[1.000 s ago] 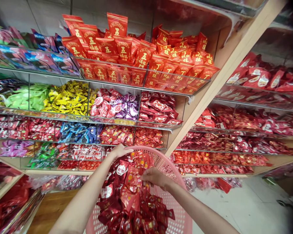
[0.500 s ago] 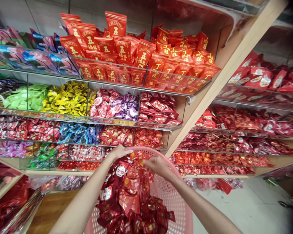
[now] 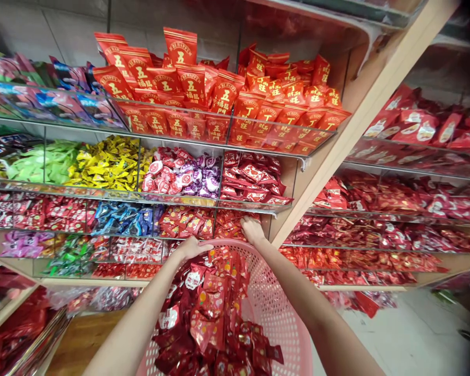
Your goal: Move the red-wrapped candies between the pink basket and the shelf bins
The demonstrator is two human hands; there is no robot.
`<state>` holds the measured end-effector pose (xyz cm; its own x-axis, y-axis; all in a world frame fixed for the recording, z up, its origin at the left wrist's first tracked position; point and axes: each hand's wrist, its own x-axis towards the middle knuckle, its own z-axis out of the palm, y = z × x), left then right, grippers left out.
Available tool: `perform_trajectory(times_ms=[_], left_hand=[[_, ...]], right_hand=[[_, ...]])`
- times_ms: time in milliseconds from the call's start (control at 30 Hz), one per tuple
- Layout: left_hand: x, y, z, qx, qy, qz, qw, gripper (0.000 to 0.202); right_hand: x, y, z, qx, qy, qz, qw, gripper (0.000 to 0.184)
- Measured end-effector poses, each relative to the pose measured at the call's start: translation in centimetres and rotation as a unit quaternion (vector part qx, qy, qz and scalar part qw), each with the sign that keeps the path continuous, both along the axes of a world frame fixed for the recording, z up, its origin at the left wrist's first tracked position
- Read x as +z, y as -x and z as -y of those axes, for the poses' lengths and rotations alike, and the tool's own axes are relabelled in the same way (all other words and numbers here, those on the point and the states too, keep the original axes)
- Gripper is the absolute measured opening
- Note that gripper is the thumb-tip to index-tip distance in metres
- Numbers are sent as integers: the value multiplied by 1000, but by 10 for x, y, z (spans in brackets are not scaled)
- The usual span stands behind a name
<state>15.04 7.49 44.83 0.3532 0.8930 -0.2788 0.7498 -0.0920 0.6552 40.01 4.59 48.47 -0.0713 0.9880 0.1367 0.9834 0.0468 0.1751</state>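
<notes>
Left hand (image 3: 190,249) steadies, I'd guess, the basket (image 3: 267,300) by its far rim; right hand (image 3: 253,231) meets shelved packets (image 3: 229,220), grip unclear.

Left forearm (image 3: 139,313): bare, slim, smooth, tapering evenly | left hand (image 3: 190,248): bare, slender thumb on show to me | right forearm (image 3: 313,305): bare, slim, fuller at its near end | right hand (image 3: 253,231): bare, rounded back, fingertips hidden from where I stand
</notes>
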Motion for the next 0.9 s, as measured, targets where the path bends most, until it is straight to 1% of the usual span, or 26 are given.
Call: perform_trajectory(times_ms=[100, 200, 300, 367, 433, 500, 567, 600, 633, 667, 700, 733, 800, 833, 867, 900], left_hand=[[3, 0, 1, -5, 10, 5, 1000, 55], [5, 0, 2, -7, 16, 8, 1000, 54], [6, 0, 2, -9, 15, 7, 1000, 54], [6, 0, 2, -8, 15, 9, 1000, 54], [6, 0, 2, -7, 16, 13, 1000, 54], [5, 0, 2, -4, 21, 15, 1000, 53], [5, 0, 3, 2, 25, 18, 1000, 53], [4, 0, 3, 6, 25, 19, 999, 53], [4, -1, 3, 8, 22, 18, 1000, 54], [4, -1, 3, 8, 17, 15, 1000, 54], [5, -1, 4, 7, 11, 10, 1000, 55], [5, -1, 4, 4, 4, 3, 1000, 56], [6, -1, 5, -2, -5, -9, 1000, 57], [6, -1, 6, -5, -6, -13, 1000, 57], [7, -1, 6, -7, -3, -14, 1000, 57], [7, -1, 7, -8, 2, -12, 1000, 57]], right_hand=[[-5, 2, -5, 2, 7, 18, 1000, 29], [-9, 3, -4, 6, 7, 22, 1000, 29], [-5, 2, 0, 6, -7, 20, 1000, 29], [3, -1, 5, 0, -32, 2, 999, 27], [13, -4, 13, -6, -68, -37, 997, 23], [26, -6, 26, -4, -109, -109, 988, 20], [36, -5, 43, 1, -143, -225, 964, 16], [40, -3, 53, 2, -153, -299, 942, 14], [42, 0, 63, 0, -154, -381, 912, 13], [43, 5, 74, -8, -145, -468, 872, 13], [43, 11, 86, -19, -121, -555, 823, 13], [41, 18, 97, -35, -84, -637, 765, 15], [33, 32, 120, -76, 15, -764, 640, 18], [28, 39, 130, -95, 61, -804, 584, 20], [23, 46, 138, -109, 99, -830, 537, 22], [17, 52, 146, -122, 128, -848, 500, 23]])
